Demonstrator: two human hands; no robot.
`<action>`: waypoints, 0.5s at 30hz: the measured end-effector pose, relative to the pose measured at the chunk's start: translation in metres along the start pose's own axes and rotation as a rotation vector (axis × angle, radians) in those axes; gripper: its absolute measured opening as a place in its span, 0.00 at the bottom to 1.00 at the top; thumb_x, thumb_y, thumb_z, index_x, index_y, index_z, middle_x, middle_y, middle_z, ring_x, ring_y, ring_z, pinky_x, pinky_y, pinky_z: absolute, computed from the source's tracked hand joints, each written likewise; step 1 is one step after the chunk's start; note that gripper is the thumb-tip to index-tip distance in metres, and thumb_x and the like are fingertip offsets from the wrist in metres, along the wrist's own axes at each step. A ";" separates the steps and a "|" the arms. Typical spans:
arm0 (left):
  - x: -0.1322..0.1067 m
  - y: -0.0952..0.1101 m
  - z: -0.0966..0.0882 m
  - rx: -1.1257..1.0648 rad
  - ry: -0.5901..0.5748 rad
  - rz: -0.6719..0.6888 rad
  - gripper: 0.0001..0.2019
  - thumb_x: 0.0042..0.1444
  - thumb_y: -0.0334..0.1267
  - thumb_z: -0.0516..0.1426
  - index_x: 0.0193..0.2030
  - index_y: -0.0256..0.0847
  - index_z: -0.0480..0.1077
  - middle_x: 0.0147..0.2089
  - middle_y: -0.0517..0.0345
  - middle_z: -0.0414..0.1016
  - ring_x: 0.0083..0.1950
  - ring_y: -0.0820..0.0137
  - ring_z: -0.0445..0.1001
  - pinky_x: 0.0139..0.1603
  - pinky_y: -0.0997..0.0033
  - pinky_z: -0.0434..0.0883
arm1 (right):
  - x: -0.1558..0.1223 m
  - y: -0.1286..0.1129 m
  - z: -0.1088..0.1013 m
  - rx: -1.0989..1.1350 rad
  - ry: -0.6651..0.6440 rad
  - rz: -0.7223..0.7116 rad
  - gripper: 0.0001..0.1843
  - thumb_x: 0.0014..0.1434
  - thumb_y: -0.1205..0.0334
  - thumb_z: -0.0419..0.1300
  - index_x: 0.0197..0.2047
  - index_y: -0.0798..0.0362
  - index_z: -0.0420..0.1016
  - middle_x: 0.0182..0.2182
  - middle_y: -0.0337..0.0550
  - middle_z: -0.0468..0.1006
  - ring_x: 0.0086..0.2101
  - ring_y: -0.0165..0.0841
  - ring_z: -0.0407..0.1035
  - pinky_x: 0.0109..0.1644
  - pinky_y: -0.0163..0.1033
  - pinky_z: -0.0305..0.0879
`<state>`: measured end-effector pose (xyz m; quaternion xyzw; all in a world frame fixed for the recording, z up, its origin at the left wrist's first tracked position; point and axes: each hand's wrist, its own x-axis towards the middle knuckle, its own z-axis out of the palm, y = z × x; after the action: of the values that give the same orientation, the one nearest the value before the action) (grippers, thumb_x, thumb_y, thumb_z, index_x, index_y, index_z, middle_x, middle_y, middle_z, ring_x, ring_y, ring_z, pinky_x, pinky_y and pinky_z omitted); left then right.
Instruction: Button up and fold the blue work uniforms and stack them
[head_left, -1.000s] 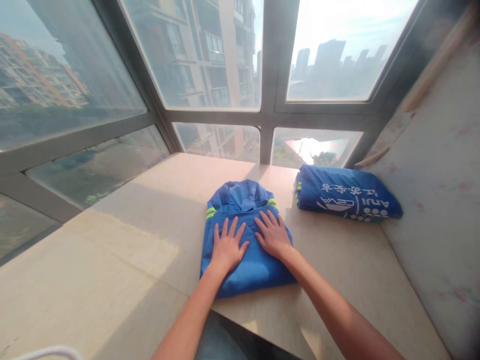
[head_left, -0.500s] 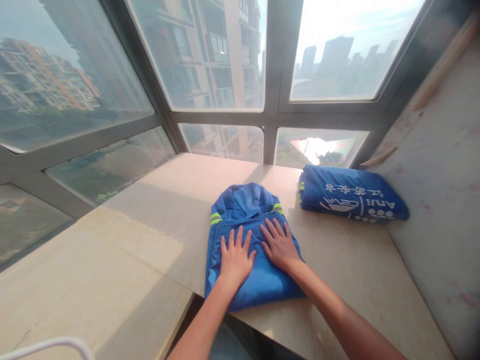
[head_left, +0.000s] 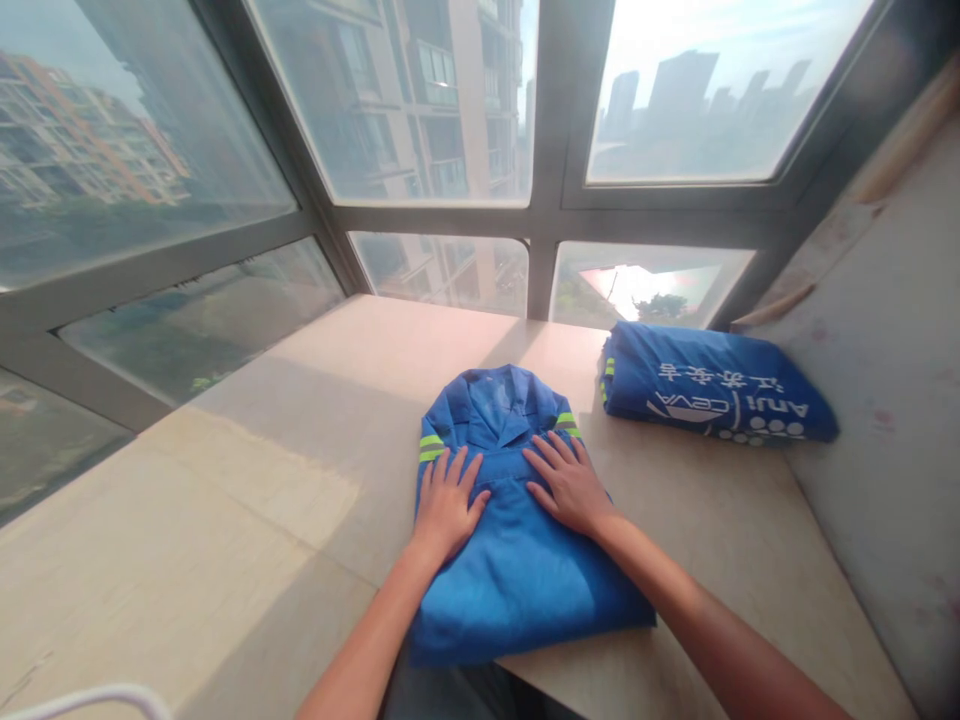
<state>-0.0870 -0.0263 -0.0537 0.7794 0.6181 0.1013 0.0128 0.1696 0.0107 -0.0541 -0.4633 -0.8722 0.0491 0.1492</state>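
A blue work jacket (head_left: 517, 560) lies folded on the pale counter in front of me, its collar toward the window. Yellow-green reflective stripes show at both its shoulders. My left hand (head_left: 448, 505) rests palm down on the left part of the folded cloth, fingers spread below the stripes. On the right part, my right hand (head_left: 570, 485) lies flat with its fingers apart. Neither hand grips the cloth. The jacket's near end reaches the counter's front edge.
A second folded blue garment (head_left: 716, 385) with white printing lies at the back right by the wall (head_left: 877, 420). Window frames (head_left: 551, 220) border the pale counter (head_left: 247, 480). A white curved cord or tube (head_left: 112, 693) shows at the bottom left.
My left hand has slid left and my right hand slightly right across the cloth. The jacket's near end now spreads wider and lies closer to me.
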 end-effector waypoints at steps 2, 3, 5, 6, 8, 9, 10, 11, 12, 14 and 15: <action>-0.001 0.001 0.004 -0.006 0.033 -0.003 0.29 0.66 0.53 0.49 0.71 0.49 0.57 0.73 0.51 0.57 0.72 0.47 0.50 0.69 0.40 0.52 | 0.000 0.002 0.005 -0.001 0.004 -0.004 0.30 0.68 0.46 0.48 0.69 0.46 0.61 0.69 0.47 0.58 0.68 0.50 0.46 0.70 0.63 0.38; -0.002 0.002 0.004 -0.009 0.039 -0.003 0.29 0.65 0.53 0.49 0.71 0.49 0.57 0.73 0.51 0.57 0.72 0.48 0.50 0.69 0.40 0.52 | -0.001 0.003 0.007 -0.001 0.009 -0.004 0.30 0.69 0.46 0.48 0.69 0.46 0.60 0.69 0.46 0.58 0.68 0.50 0.46 0.70 0.63 0.38; -0.003 0.004 0.004 -0.009 0.032 -0.007 0.29 0.65 0.53 0.48 0.71 0.49 0.57 0.73 0.51 0.56 0.73 0.48 0.49 0.69 0.39 0.51 | -0.004 0.002 0.008 0.000 0.015 -0.001 0.30 0.69 0.46 0.48 0.70 0.46 0.60 0.69 0.46 0.57 0.69 0.50 0.46 0.70 0.62 0.38; -0.004 0.004 0.003 -0.007 0.025 -0.010 0.29 0.66 0.53 0.48 0.71 0.49 0.57 0.73 0.51 0.56 0.73 0.48 0.49 0.69 0.39 0.50 | -0.005 0.002 0.008 0.001 0.017 0.002 0.30 0.69 0.46 0.48 0.70 0.46 0.60 0.69 0.46 0.57 0.69 0.49 0.46 0.70 0.62 0.38; -0.006 0.006 0.002 -0.004 0.015 -0.009 0.29 0.66 0.53 0.48 0.71 0.48 0.57 0.73 0.50 0.56 0.73 0.48 0.49 0.70 0.38 0.50 | -0.009 0.000 0.008 0.002 0.020 0.008 0.29 0.69 0.47 0.48 0.70 0.47 0.60 0.70 0.46 0.57 0.69 0.49 0.46 0.70 0.62 0.38; -0.008 0.007 0.002 -0.004 0.015 -0.006 0.29 0.66 0.52 0.48 0.71 0.49 0.57 0.73 0.50 0.56 0.73 0.48 0.50 0.70 0.38 0.49 | -0.012 -0.002 0.007 0.002 0.020 0.011 0.30 0.69 0.47 0.49 0.70 0.46 0.60 0.70 0.46 0.56 0.69 0.50 0.46 0.70 0.63 0.38; -0.009 0.008 0.002 -0.007 0.016 -0.001 0.29 0.66 0.52 0.49 0.71 0.49 0.57 0.73 0.50 0.56 0.73 0.48 0.50 0.70 0.38 0.49 | -0.014 -0.003 0.006 0.003 0.019 0.013 0.30 0.69 0.48 0.49 0.70 0.46 0.59 0.70 0.46 0.56 0.69 0.50 0.46 0.70 0.63 0.38; -0.010 0.008 0.002 -0.013 0.017 0.005 0.29 0.66 0.51 0.49 0.71 0.49 0.57 0.73 0.50 0.56 0.73 0.48 0.50 0.70 0.37 0.49 | -0.016 -0.004 0.005 0.003 0.014 0.011 0.30 0.68 0.48 0.50 0.70 0.46 0.59 0.70 0.46 0.56 0.69 0.50 0.46 0.70 0.63 0.38; -0.011 0.009 0.001 -0.025 0.013 0.016 0.29 0.65 0.51 0.50 0.71 0.49 0.56 0.73 0.50 0.56 0.73 0.47 0.50 0.70 0.37 0.49 | -0.019 -0.004 0.003 0.005 0.007 0.005 0.30 0.68 0.48 0.51 0.70 0.46 0.58 0.70 0.47 0.55 0.69 0.50 0.45 0.70 0.63 0.39; -0.012 0.005 -0.002 -0.070 -0.015 0.052 0.29 0.65 0.51 0.50 0.71 0.48 0.57 0.73 0.49 0.56 0.73 0.47 0.50 0.69 0.37 0.50 | -0.024 -0.001 -0.002 0.017 -0.004 -0.028 0.32 0.68 0.48 0.52 0.71 0.47 0.57 0.71 0.48 0.53 0.69 0.50 0.44 0.71 0.63 0.40; -0.012 0.001 -0.005 -0.104 -0.034 0.075 0.28 0.65 0.51 0.50 0.71 0.48 0.58 0.73 0.49 0.57 0.73 0.48 0.51 0.69 0.37 0.51 | -0.027 0.003 -0.005 0.030 -0.005 -0.057 0.32 0.67 0.48 0.53 0.71 0.48 0.56 0.71 0.48 0.52 0.70 0.49 0.44 0.71 0.63 0.42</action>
<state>-0.0894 -0.0389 -0.0507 0.8019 0.5822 0.1206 0.0598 0.1881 -0.0100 -0.0560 -0.4358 -0.8845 0.0592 0.1555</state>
